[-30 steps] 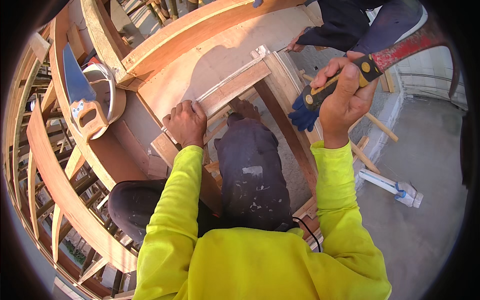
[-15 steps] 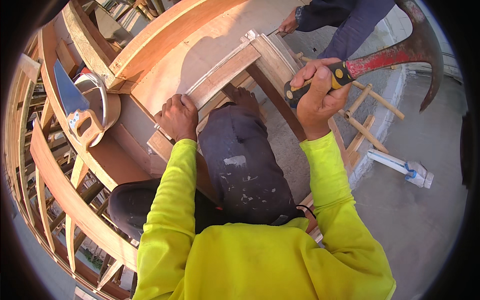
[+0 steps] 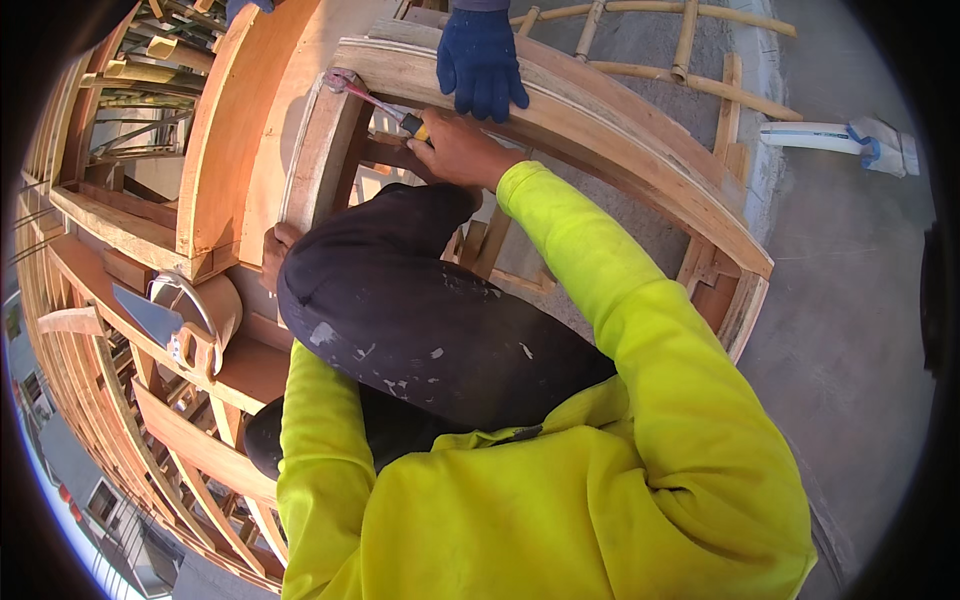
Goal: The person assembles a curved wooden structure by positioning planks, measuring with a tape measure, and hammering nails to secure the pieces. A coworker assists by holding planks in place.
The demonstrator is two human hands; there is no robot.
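My right hand [image 3: 465,150] grips a claw hammer [image 3: 385,110] by its black and yellow handle. The hammer's head lies at the upper left corner of a curved wooden frame [image 3: 600,145], seemingly touching it. Partly hidden behind my raised knee, my left hand [image 3: 277,252] is closed at the lower end of the frame's short side board [image 3: 318,155]. A co-worker's blue-gloved hand [image 3: 482,65] rests on the frame's long curved side, to the right of the hammer head.
A handsaw [image 3: 165,325] leans on a white bucket [image 3: 200,300] at left, beside slatted wooden formwork [image 3: 190,440]. Another blue glove [image 3: 245,8] shows at the top edge. Bamboo poles [image 3: 685,45] and a white pipe-like piece [image 3: 810,137] lie at upper right.
My right hand has swung the hammer down and left from its raised position to the frame's corner. The view has turned. The co-worker's gloved hand now lies on the frame.
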